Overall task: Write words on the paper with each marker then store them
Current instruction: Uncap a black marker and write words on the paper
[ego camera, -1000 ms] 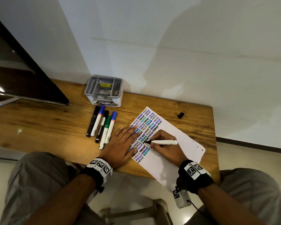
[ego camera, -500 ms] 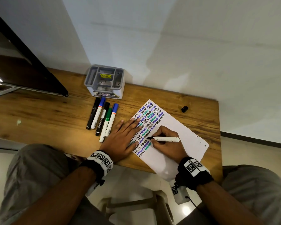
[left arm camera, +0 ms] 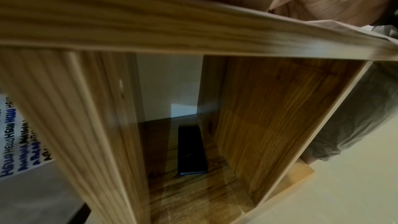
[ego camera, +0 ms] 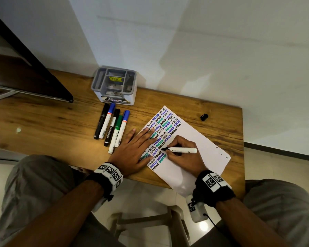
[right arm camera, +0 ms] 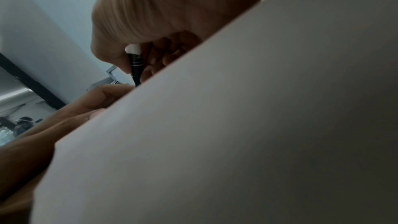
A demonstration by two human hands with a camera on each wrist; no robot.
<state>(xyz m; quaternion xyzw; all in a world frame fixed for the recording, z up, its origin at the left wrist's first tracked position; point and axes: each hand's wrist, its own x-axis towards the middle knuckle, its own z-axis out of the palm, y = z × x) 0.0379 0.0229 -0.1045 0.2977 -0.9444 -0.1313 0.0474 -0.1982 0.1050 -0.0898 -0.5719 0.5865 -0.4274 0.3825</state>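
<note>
White marker (ego camera: 183,150) pinched in right hand (ego camera: 183,154), tip on paper (ego camera: 194,139); left hand (ego camera: 132,152) flat, fingers spread.

A white sheet of paper (ego camera: 194,145) is covered along its left part with rows of "HELLO" written in black, blue, purple and teal. A white-barrelled marker (ego camera: 183,150) with a black tip section is seen against it. The table (ego camera: 43,125) is shown in warm brown wood grain. Five capped markers (ego camera: 112,128) are laid out: one all black, two white with blue caps, one white with a black cap, one white with a green cap. A small black cap (ego camera: 204,117) is seen apart. The organiser (ego camera: 114,86) is grey and white, marked with a yellow label. Black-and-white square-patterned bands (ego camera: 111,172) are worn on black wrist straps.
</note>
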